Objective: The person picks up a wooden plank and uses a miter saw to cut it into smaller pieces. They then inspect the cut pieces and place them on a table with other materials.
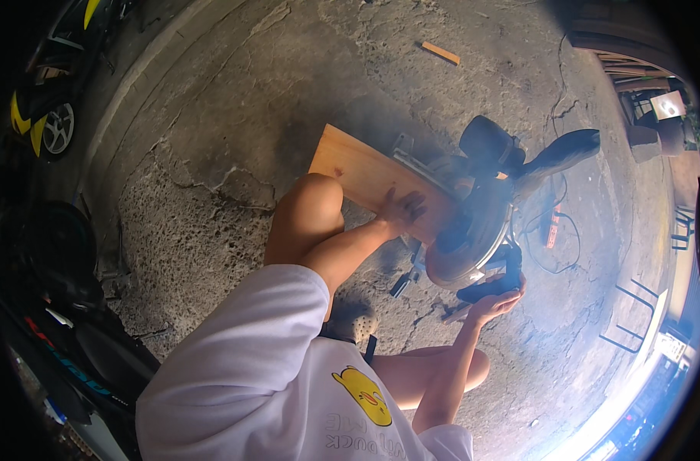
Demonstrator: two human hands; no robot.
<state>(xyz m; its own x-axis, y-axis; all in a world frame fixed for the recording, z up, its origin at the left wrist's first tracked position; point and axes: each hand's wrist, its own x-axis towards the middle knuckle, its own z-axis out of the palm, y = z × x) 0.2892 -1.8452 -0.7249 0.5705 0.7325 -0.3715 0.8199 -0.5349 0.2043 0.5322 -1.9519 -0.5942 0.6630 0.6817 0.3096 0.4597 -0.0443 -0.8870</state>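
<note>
My left hand lies on a light wooden board, fingers spread, beside my bent left knee. The board runs under a dark circular saw with a curved guard and a black body, mounted on a metal base that is partly hidden. My right hand is wrapped round a black handle at the saw's lower right side. Bluish haze hangs around the saw, and the blade's contact with the board cannot be made out.
A red power strip with looping cable lies right of the saw. A wood offcut rests on cracked concrete. Motorbikes stand along the left, one with a silver wheel. Stacked planks and metal bars are at the right.
</note>
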